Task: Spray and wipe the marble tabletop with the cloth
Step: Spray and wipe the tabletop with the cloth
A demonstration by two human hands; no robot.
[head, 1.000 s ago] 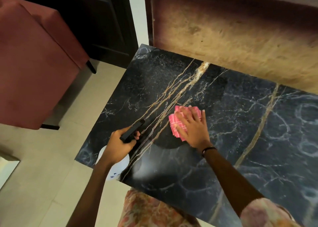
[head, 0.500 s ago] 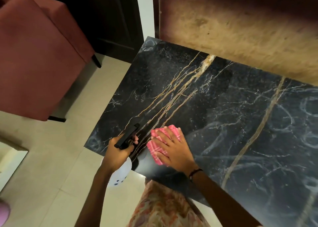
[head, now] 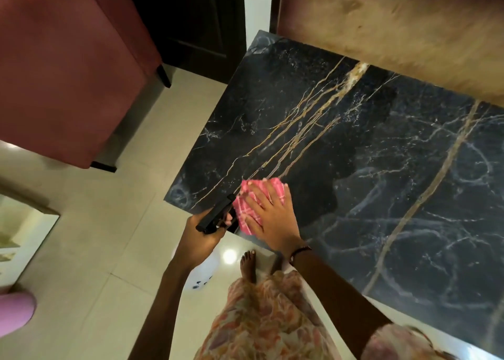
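The black marble tabletop (head: 354,147) with gold and white veins fills the right half of the view. My right hand (head: 268,218) lies flat on a folded pink checked cloth (head: 245,209), pressing it onto the marble at the table's near left edge. Just left of it, off the table's edge, my left hand (head: 200,239) grips a spray bottle by its black trigger head (head: 216,217). The bottle's white body (head: 203,273) hangs below that hand, partly hidden by my wrist.
A red upholstered chair (head: 62,68) stands on the pale tiled floor (head: 103,250) to the left. A brown panel (head: 395,27) borders the table's far side, with dark furniture (head: 191,18) behind. My bare foot (head: 248,267) stands under the near edge. A pink object (head: 15,313) sits bottom left.
My right hand has slid the cloth toward the table's near left edge, close to my left hand. The spray bottle stays in my left hand. The camera has shifted.
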